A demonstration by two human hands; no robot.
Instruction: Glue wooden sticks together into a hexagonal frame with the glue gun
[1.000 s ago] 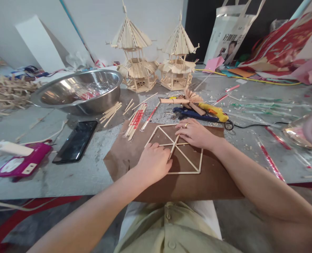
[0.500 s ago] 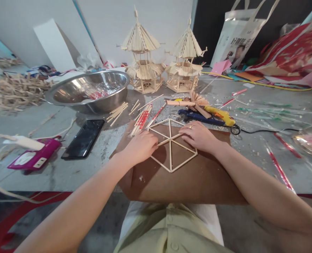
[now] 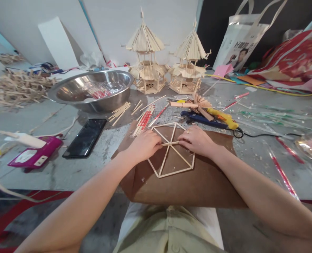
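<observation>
A hexagonal frame of thin wooden sticks [image 3: 176,173], with spokes meeting at its middle, lies on a brown paper sheet [image 3: 192,191]. My left hand [image 3: 147,143] is closed on the frame's left side, its fingertips at a spoke. On the opposite side my right hand [image 3: 195,141], a ring on one finger, pinches the frame near the same spoke. Parts of the left and right rim are hidden under my hands. Just beyond the frame lie red-banded sticks [image 3: 145,120] and a few plain sticks [image 3: 119,111].
Two stick pagodas [image 3: 148,52] stand at the back beside a steel basin [image 3: 92,102]. A phone [image 3: 85,138] and a purple power strip [image 3: 37,153] lie at left. Behind my right hand are a yellow-and-blue glue gun [image 3: 224,118] with its cord and a folded paper fan [image 3: 200,102].
The hexagonal frame has turned clockwise a little on the paper between my hands. Both hands remain on its sides, and the camera view has shifted slightly.
</observation>
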